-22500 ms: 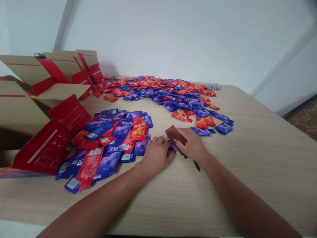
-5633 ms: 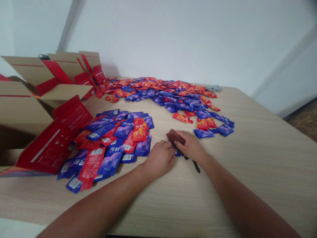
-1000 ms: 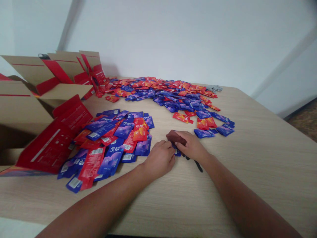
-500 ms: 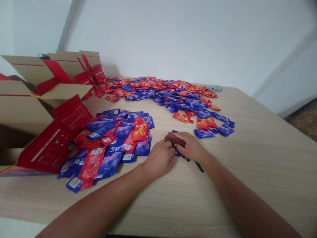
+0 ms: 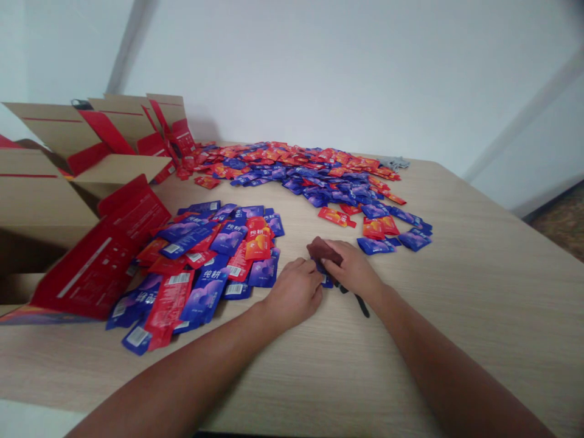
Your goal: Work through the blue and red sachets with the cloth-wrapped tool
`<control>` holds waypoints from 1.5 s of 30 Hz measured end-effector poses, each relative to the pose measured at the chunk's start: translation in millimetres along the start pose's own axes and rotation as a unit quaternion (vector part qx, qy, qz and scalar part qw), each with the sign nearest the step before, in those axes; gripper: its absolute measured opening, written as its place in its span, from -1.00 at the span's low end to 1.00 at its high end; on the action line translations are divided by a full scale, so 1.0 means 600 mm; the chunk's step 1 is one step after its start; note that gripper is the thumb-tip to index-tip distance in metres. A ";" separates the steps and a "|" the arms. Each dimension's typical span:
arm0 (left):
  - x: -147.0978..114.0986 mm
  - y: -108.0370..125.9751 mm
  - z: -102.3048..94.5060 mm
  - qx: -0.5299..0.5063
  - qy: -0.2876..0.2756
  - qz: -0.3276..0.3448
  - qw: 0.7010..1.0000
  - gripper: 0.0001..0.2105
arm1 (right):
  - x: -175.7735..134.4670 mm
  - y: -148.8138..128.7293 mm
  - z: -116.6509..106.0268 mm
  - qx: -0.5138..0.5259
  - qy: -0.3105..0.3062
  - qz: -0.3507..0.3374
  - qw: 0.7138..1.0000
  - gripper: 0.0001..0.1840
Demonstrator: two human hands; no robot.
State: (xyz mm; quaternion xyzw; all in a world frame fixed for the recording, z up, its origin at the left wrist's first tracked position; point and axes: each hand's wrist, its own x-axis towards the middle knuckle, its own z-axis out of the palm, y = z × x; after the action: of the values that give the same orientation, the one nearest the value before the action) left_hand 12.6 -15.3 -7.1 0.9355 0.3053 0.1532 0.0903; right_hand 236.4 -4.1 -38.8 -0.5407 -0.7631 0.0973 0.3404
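Just right of the table's middle, my right hand (image 5: 353, 267) is closed on a brown cloth (image 5: 325, 250) that looks soft and folded. A thin black strip (image 5: 362, 306) sticks out below that hand; what it belongs to is hidden. Under the cloth lies a blue sachet (image 5: 327, 281), mostly covered by my hands. My left hand (image 5: 295, 292) rests on the table with curled fingers, its fingertips at the sachet's left edge. To its left spreads a loose pile of blue and red sachets (image 5: 214, 234), several with barcodes facing up.
Open red-and-brown cardboard boxes (image 5: 98, 267) stand along the left side. A long heap of red and blue sachets (image 5: 310, 167) lies at the back. Several sachets (image 5: 416, 238) lie apart at the right, and a grey crumpled item (image 5: 395, 163) sits by the far edge.
My right hand and the brown cloth have shifted slightly, the cloth's tip rising up and right. The black strip has swung a little left. My left hand stays nearly still.
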 end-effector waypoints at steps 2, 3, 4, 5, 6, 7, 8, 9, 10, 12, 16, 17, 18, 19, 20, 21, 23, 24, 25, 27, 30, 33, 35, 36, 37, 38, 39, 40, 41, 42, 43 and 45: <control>0.000 0.000 0.000 -0.002 0.001 -0.003 1.000 -0.87 | -0.001 0.006 0.003 -0.015 0.010 0.007 1.000 -0.43; 0.000 0.000 0.000 -0.002 0.002 -0.004 1.000 -0.87 | -0.002 0.009 0.004 -0.023 0.016 0.012 1.000 -0.43; 0.000 0.000 0.000 -0.003 0.003 -0.005 1.000 -0.88 | -0.002 0.011 0.005 -0.028 0.022 0.017 0.999 -0.43; 0.000 0.000 0.000 -0.003 0.003 -0.005 1.000 -0.88 | -0.002 0.013 0.006 -0.031 0.025 0.022 0.999 -0.43; 0.000 0.000 0.000 -0.004 0.002 -0.005 1.000 -0.88 | -0.002 0.014 0.006 -0.033 0.028 0.027 0.999 -0.43; 0.000 0.000 0.000 -0.004 0.002 -0.005 1.000 -0.89 | -0.002 0.015 0.006 -0.035 0.032 0.033 0.998 -0.43; 0.000 0.000 0.000 -0.003 0.001 -0.004 1.000 -0.89 | -0.002 0.016 0.006 -0.037 0.036 0.039 0.998 -0.44; 0.000 0.000 -0.001 -0.003 0.000 -0.003 1.000 -0.89 | -0.002 0.016 0.005 -0.039 0.040 0.044 0.997 -0.44; 0.000 0.000 -0.001 -0.003 -0.001 -0.003 1.000 -0.89 | -0.002 0.016 0.005 -0.041 0.042 0.047 0.997 -0.45; 0.000 -0.001 0.000 -0.004 0.000 -0.004 1.000 -0.88 | -0.002 0.016 0.005 -0.044 0.042 0.048 0.997 -0.45; -0.001 -0.002 0.001 -0.006 0.001 -0.005 1.000 -0.89 | -0.003 0.016 0.004 -0.042 0.043 0.040 0.997 -0.45; -0.001 -0.001 0.002 -0.005 0.001 -0.005 1.000 -0.88 | -0.004 0.015 0.003 -0.041 0.043 0.038 0.998 -0.44; -0.001 -0.001 0.002 -0.004 0.002 -0.005 1.000 -0.88 | -0.004 0.014 0.002 -0.040 0.041 0.035 0.998 -0.44; -0.001 -0.001 0.001 -0.004 0.003 -0.004 1.000 -0.88 | -0.004 0.012 0.001 -0.038 0.037 0.032 0.998 -0.44; -0.001 -0.001 0.001 -0.004 0.003 -0.003 1.000 -0.87 | -0.003 0.010 0.000 -0.034 0.032 0.027 0.999 -0.44; -0.001 -0.001 0.001 -0.004 0.003 -0.003 1.000 -0.87 | -0.003 0.007 -0.002 -0.028 0.026 0.020 0.999 -0.44; 0.000 0.000 0.000 -0.002 0.001 -0.002 1.000 -0.88 | -0.003 0.001 -0.005 -0.013 0.013 0.004 1.000 -0.44; 0.000 0.000 -0.001 0.000 -0.001 -0.002 1.000 -0.88 | -0.003 -0.002 -0.007 -0.005 0.007 -0.003 1.000 -0.43; 0.000 0.000 -0.001 0.001 -0.001 -0.002 1.000 -0.89 | -0.002 -0.005 -0.008 0.001 0.001 -0.009 1.000 -0.42; 0.001 0.000 -0.001 0.003 -0.002 -0.002 1.000 -0.89 | -0.003 -0.010 -0.010 0.011 -0.010 -0.016 1.000 -0.39; 0.002 -0.001 0.000 0.006 -0.003 -0.003 1.000 -0.88 | -0.003 -0.016 -0.012 0.020 -0.023 -0.023 0.999 -0.34; 0.001 -0.001 0.002 0.004 0.002 -0.001 1.000 -0.87 | -0.004 -0.019 -0.013 0.028 -0.026 -0.033 0.999 -0.31; 0.000 -0.002 0.003 -0.001 0.007 -0.001 1.000 -0.88 | -0.005 -0.020 -0.012 0.030 -0.025 -0.037 0.999 -0.31; 0.000 -0.002 0.004 -0.002 0.008 -0.001 1.000 -0.88 | -0.005 -0.019 -0.012 0.031 -0.026 -0.039 0.998 -0.31; 0.000 -0.002 0.004 -0.003 0.008 -0.002 1.000 -0.88 | -0.005 -0.019 -0.011 0.031 -0.026 -0.040 0.998 -0.31; 0.000 -0.002 0.005 -0.002 0.008 -0.002 1.000 -0.88 | -0.005 -0.020 -0.011 0.032 -0.023 -0.041 0.998 -0.31; 0.000 -0.002 0.005 -0.001 0.008 -0.002 1.000 -0.88 | -0.005 -0.020 -0.011 0.033 -0.022 -0.043 0.998 -0.32; 0.000 -0.002 0.005 -0.001 0.009 -0.002 1.000 -0.88 | -0.005 -0.020 -0.011 0.033 -0.022 -0.044 0.998 -0.32; 0.000 -0.002 0.005 -0.001 0.009 -0.002 1.000 -0.88 | -0.004 -0.021 -0.011 0.033 -0.023 -0.044 0.998 -0.32; 0.000 -0.002 0.005 -0.001 0.010 -0.001 1.000 -0.88 | -0.004 -0.022 -0.011 0.032 -0.024 -0.041 0.998 -0.33; 0.000 -0.001 0.004 -0.001 0.010 -0.001 1.000 -0.88 | -0.003 -0.022 -0.011 0.030 -0.025 -0.036 0.999 -0.34; 0.001 -0.001 0.003 0.000 0.008 -0.003 1.000 -0.88 | -0.002 -0.022 -0.011 0.025 -0.024 -0.023 0.999 -0.36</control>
State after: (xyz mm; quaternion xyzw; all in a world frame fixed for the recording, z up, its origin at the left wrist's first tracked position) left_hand 13.1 -14.9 -8.8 0.9333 0.3087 0.1607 0.0881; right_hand 230.6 -11.9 -27.4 -0.5114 -0.7807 0.1215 0.3378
